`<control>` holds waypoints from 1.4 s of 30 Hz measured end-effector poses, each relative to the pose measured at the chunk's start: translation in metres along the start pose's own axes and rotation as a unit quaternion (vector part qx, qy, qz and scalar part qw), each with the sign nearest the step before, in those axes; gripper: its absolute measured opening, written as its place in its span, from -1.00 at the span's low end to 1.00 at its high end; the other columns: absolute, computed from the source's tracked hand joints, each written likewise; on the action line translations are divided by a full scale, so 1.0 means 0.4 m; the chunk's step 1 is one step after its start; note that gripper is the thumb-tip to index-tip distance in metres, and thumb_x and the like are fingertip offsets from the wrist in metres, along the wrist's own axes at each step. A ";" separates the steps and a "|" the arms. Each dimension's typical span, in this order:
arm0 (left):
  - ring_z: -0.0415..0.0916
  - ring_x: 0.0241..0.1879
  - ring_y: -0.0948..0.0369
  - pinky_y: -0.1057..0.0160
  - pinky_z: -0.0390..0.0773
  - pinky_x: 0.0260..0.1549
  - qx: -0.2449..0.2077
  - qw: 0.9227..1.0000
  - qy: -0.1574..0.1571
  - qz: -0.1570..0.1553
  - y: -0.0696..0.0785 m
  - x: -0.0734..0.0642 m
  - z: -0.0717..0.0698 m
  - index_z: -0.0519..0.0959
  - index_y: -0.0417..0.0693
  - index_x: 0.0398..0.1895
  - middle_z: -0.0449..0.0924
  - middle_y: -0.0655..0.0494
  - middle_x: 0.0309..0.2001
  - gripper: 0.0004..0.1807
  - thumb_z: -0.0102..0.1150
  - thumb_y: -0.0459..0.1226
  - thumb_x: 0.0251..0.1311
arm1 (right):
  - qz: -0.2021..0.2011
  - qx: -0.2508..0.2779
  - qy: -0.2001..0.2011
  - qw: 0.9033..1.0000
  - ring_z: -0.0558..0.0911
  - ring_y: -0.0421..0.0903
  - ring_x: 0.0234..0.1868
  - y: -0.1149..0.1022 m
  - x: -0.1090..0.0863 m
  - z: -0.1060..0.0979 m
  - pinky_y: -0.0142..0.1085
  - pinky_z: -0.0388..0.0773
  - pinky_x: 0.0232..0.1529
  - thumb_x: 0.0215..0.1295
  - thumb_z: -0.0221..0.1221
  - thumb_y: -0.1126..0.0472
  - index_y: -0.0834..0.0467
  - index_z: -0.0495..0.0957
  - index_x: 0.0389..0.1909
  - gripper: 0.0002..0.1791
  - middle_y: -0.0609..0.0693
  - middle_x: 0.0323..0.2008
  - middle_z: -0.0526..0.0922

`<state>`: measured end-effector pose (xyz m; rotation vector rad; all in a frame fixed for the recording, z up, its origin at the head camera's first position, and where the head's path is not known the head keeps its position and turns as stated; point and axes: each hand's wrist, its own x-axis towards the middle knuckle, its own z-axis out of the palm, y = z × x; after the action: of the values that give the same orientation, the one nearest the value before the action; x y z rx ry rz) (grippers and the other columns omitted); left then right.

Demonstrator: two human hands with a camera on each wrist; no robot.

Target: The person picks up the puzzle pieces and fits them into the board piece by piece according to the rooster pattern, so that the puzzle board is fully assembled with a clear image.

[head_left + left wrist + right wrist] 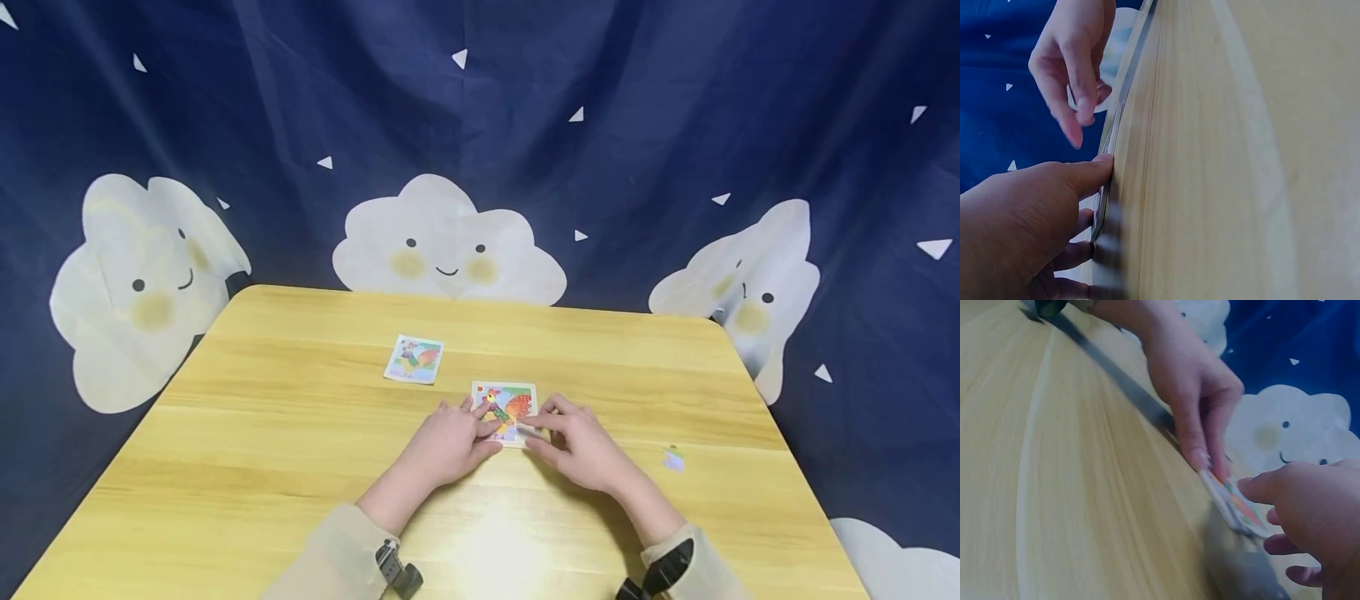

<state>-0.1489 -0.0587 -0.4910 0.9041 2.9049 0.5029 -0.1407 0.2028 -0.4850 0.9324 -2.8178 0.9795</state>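
Observation:
A small jigsaw puzzle [517, 406] with a colourful rooster picture and a pale border lies flat on the table. My left hand [447, 443] rests on its left side, the fingers stretched over the picture and the thumb at the near edge. Over the lower right corner, my right hand [581, 446] pinches a small greyish puzzle piece [532, 432], blurred and partly covered by the fingers. In the right wrist view, the puzzle's near edge [1225, 512] shows below the left fingertips.
Behind and to the left lies a square rooster picture card [415, 360]. A loose puzzle piece [673, 457] in pale purple lies right of my right hand. The wooden table [300, 467] meets a dark blue cloud-print curtain [510, 150] at the back.

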 end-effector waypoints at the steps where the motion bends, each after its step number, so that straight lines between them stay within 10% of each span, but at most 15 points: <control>1: 0.36 0.44 -0.19 -0.43 0.36 0.30 0.000 1.000 -0.001 0.000 0.000 -0.001 0.001 0.68 0.15 0.32 0.49 0.01 0.43 -0.51 0.19 0.13 0.50 | -0.001 0.009 0.000 1.000 0.45 -0.24 -0.41 0.005 -0.009 -0.008 -0.24 0.40 -0.20 0.45 0.38 0.10 0.09 0.76 0.18 -0.66 -0.06 -0.10 0.58; 6: 0.32 0.48 -0.17 -0.41 0.32 0.34 -0.010 1.000 -0.001 -0.008 0.001 -0.002 0.000 0.68 0.15 0.33 0.48 0.00 0.44 -0.52 0.19 0.12 0.50 | -0.007 0.051 0.007 0.999 0.49 -0.26 -0.39 0.040 -0.055 -0.047 -0.38 0.52 -0.41 0.43 0.39 0.21 0.19 0.76 0.13 -0.69 -0.02 -0.10 0.60; 19: 0.36 0.45 -0.18 -0.41 0.36 0.31 -0.004 1.000 -0.005 -0.001 0.007 -0.002 0.004 0.69 0.14 0.32 0.49 -0.04 0.43 -0.53 0.18 0.09 0.51 | 0.040 0.028 0.038 0.998 0.66 -0.24 -0.16 0.126 -0.185 -0.160 -0.28 0.67 -0.17 0.40 0.40 0.28 0.29 0.71 0.16 -0.64 -0.01 0.07 0.66; 42: 0.33 0.47 -0.16 -0.41 0.31 0.35 -0.014 1.000 -0.004 -0.010 0.008 -0.007 0.004 0.68 0.11 0.33 0.48 -0.05 0.43 -0.53 0.20 0.07 0.51 | 0.135 -0.029 0.078 0.987 0.52 -0.20 -0.27 0.214 -0.334 -0.233 -0.42 0.47 -0.28 0.16 0.57 0.24 0.22 0.74 0.07 -0.56 -0.11 -0.16 0.66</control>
<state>-0.1446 -0.0575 -0.4918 0.8692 2.8900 0.5354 -0.0935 0.3806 -0.4848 0.4527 -2.8689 0.9396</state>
